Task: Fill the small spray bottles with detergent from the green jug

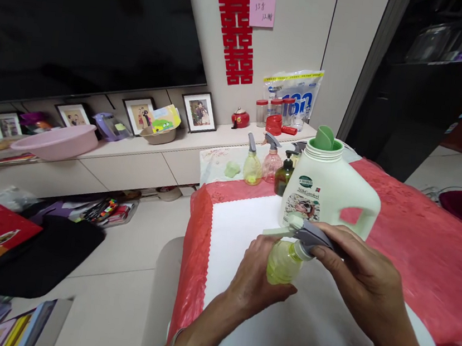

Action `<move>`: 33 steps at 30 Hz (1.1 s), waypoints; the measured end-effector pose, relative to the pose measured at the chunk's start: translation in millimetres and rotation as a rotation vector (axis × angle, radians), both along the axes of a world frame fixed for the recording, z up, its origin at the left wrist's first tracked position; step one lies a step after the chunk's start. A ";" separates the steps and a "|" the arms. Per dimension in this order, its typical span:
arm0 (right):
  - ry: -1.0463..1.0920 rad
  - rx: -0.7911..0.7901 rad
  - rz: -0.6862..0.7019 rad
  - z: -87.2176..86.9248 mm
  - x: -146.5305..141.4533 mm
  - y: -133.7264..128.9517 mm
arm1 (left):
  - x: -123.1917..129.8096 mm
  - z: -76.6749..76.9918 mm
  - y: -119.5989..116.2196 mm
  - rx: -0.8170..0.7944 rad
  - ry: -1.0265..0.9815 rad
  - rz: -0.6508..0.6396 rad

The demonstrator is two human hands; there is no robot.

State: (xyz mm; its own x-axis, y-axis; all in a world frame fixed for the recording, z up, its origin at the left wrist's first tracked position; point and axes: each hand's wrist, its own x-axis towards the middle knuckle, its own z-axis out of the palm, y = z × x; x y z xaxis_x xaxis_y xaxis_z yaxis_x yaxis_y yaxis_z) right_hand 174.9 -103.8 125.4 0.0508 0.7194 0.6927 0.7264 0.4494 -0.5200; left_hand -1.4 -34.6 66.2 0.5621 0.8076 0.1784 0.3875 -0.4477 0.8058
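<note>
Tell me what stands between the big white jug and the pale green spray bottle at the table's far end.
Head view: a pink spray bottle and a dark pump bottle stand between the white jug and the far green spray bottle.

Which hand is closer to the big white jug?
Right. The right hand, gripping the spray bottle's grey top, sits just below the big white jug; the left hand holds the bottle's body lower down.

jug (pixel 330 191): "SilkGarden" | bag (pixel 293 93): "160" | pink note (pixel 262 7): handwriting unreadable

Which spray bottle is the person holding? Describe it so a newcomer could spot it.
On the white cloth over the red table cover, before the big white jug, both hands clasp a spray bottle. Unlike those standing behind, it is yellow-green and tilted.
</note>
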 end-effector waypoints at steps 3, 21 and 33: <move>0.010 -0.005 -0.002 -2.4 -0.1 2.7 | -0.1 -0.8 1.1 -0.004 -0.010 -0.011; 0.026 0.014 -0.001 -5.3 0.9 6.7 | 1.1 2.0 4.5 -0.049 0.020 -0.026; 0.004 0.017 -0.010 -10.2 1.4 10.4 | 3.7 8.2 4.2 -0.080 0.059 -0.018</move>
